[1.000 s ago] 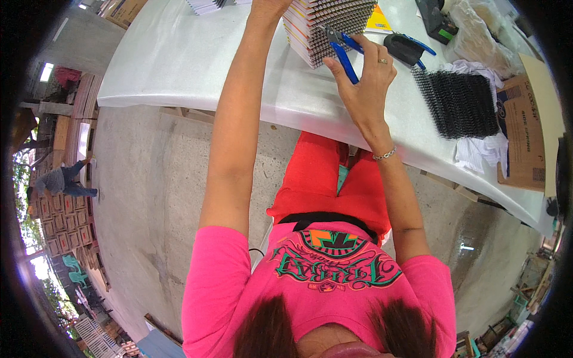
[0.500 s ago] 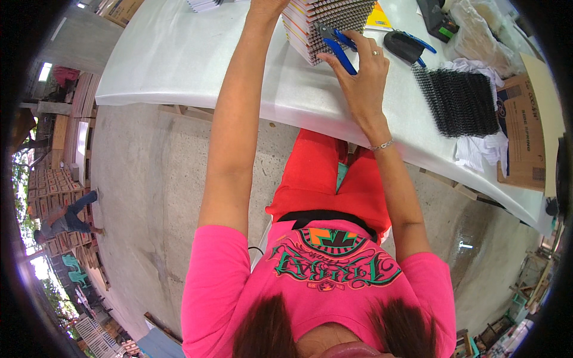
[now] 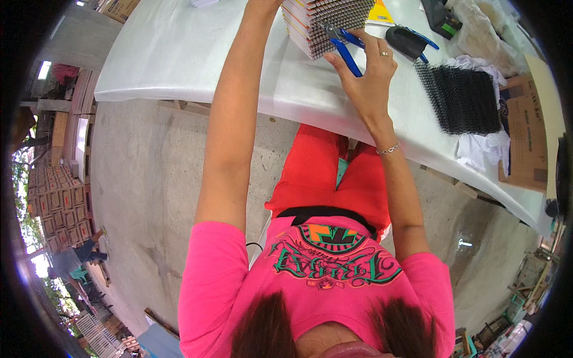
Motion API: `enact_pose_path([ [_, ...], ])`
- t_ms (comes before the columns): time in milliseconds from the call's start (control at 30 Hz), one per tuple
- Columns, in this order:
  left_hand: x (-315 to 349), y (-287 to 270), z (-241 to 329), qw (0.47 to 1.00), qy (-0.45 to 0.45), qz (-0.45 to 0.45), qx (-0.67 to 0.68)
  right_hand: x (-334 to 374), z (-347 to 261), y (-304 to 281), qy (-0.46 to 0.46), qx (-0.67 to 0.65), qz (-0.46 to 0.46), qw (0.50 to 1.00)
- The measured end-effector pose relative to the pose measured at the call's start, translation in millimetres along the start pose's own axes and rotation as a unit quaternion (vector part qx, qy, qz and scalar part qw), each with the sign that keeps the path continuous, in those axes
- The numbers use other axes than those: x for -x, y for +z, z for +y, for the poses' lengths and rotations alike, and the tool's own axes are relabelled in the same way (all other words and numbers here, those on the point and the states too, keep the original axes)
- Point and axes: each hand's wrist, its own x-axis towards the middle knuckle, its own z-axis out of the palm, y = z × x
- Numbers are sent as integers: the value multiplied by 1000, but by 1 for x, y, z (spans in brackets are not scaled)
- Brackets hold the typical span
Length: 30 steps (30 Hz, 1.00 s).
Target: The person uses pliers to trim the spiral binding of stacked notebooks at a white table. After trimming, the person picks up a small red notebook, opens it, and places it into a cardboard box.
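White table (image 3: 179,59) over concrete floor (image 3: 143,197); right hand (image 3: 364,77) fingers pinch blue-handled pliers (image 3: 340,45) beside notebook stack (image 3: 325,18)

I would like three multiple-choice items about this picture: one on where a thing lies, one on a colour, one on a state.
1. Where does the pile of black wire coils lie?
A. on the white table, to the right of the right hand
B. on the concrete floor
C. on top of the stack of books

2. What colour are the handles of the pliers?
A. red
B. blue
C. yellow

3. What is the right hand doing?
A. resting flat and empty
B. holding a cardboard box
C. gripping the pliers at the stack of spiral-bound books

Answers: 1 A, the coils rest on the table right of the hand; 2 B, both handles show blue; 3 C, the fingers close round the handles.
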Motion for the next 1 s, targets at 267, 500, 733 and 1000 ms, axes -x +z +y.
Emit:
enact_pose_path([
  [267, 1, 3, 7, 997, -50, 0, 65, 1, 3, 13, -16, 12, 19, 1000],
  [500, 3, 4, 2, 992, -74, 10, 99, -5, -11, 2, 125, -144, -100, 977],
  [733, 2, 2, 6, 988, -95, 0, 122, -15, -9, -12, 224, -273, -189, 916],
  [1000, 2, 4, 8, 987, -100, 7, 126, 9, -5, 10, -9, 50, 9, 999],
])
